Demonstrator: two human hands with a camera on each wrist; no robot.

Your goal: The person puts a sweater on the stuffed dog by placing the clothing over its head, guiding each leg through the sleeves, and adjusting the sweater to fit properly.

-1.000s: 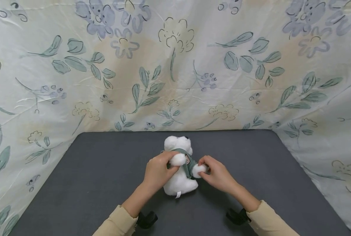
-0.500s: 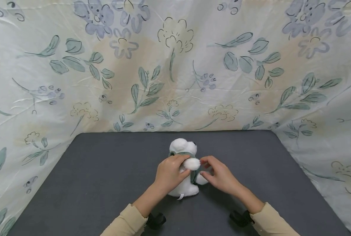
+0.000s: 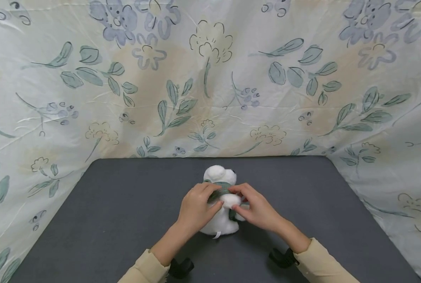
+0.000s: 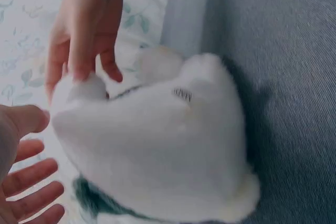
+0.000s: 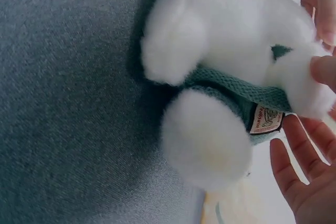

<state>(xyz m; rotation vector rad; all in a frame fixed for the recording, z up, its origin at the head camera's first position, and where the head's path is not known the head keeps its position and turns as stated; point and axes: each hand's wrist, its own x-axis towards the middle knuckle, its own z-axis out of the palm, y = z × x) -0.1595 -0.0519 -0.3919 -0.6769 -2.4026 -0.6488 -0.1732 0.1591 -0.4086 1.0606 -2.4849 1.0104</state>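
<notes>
A white plush animal point(image 3: 219, 224) in a green knitted garment point(image 5: 244, 90) sits on the dark table, its back partly toward me in the head view. My right hand point(image 3: 258, 207) pinches its near front paw point(image 3: 230, 200), thumb on one side and fingers on the other, as the right wrist view shows. At the plush's back, my left hand point(image 3: 198, 206) has its fingers spread, its thumb tip right beside the same foreleg point(image 4: 71, 116). The other front paw point(image 5: 207, 140) hangs free. A printed patch point(image 5: 266, 118) shows on the garment.
The dark grey table point(image 3: 125, 220) extends around the plush. Behind and at both sides hangs a floral cloth point(image 3: 210, 78). Black wrist straps point(image 3: 282, 257) sit near both beige sleeves.
My right hand has let go of the far paw and taken the near one. My left hand has loosened from that near paw and drawn slightly left. The plush has shifted a little right.
</notes>
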